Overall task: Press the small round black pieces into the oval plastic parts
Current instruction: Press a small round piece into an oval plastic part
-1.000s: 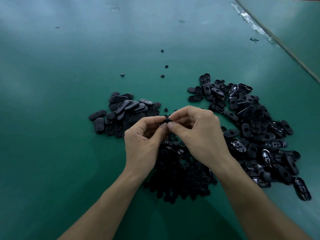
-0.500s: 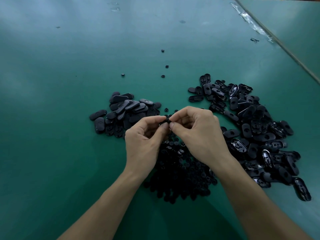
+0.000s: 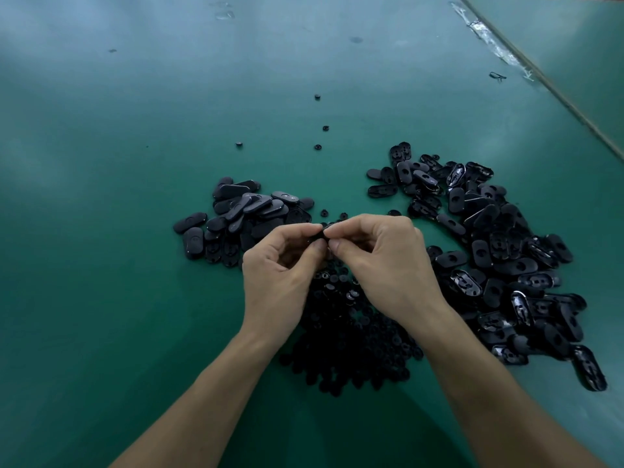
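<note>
**Green table, three black heaps: seating one round piece true**

Green table spreads wide under me. The heap of round pieces lies just beneath my wrists. A left heap of oval parts and a larger right heap of oval parts sit on either side of it. A few stray round pieces lie well apart, farther out.

Both grips are closed on one thing, over the far edge of the round heap. My left grip and right grip meet fingertip to fingertip, pinching the held part. Only a sliver of black shows between them. I judge it to be an oval part with a round piece going in, but my fingers hide which is which and whether it has seated.

To do this well, I think the left should steady the oval by its edges. The round piece should sit square over its hole, and the right should press straight through rather than rock it. A tilted start would likely jam the piece or pop it out into the heap below. I would feel for it sitting flush all round before easing off.
</note>
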`<state>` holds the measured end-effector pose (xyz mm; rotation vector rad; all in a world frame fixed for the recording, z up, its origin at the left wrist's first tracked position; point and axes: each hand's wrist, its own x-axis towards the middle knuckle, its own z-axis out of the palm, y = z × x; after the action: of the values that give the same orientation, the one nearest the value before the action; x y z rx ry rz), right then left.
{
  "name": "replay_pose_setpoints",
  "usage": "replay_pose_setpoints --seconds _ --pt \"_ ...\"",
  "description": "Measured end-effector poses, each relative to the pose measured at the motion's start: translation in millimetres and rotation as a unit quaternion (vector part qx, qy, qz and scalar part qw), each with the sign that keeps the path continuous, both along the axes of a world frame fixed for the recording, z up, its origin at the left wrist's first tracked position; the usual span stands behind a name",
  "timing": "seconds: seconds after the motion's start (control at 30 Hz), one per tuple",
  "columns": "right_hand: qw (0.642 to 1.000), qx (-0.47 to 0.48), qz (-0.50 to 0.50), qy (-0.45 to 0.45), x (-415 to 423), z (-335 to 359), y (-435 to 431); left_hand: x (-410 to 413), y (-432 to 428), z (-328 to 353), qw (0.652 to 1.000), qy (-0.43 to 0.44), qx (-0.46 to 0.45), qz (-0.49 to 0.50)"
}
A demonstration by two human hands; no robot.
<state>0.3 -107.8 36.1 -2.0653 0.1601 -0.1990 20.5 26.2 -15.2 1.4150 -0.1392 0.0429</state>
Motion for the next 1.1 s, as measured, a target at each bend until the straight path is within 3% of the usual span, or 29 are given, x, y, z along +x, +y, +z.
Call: replay_pose_setpoints --seconds 0.27,0.63,0.9,1.1 --pt "0.998 0.046 0.025 0.040 0.7 2.6 -0.6 0.5 0.6 -1.0 1.000 0.002 -0.016 0.003" --pt "0.998 -0.043 0.050 0.014 1.0 3.2 -11.6 0.6 -1.0 -1.2 1.000 0.003 0.004 -0.011" --pt "0.996 0.005 0.082 0.028 9.4 1.9 -25.2 0.7 0.3 -2.5 1.000 0.017 -0.017 -0.002" --pt "0.996 -0.015 0.089 0.022 11.2 -1.4 -25.8 1.6 -0.2 -1.1 0.999 0.027 -0.018 -0.013"
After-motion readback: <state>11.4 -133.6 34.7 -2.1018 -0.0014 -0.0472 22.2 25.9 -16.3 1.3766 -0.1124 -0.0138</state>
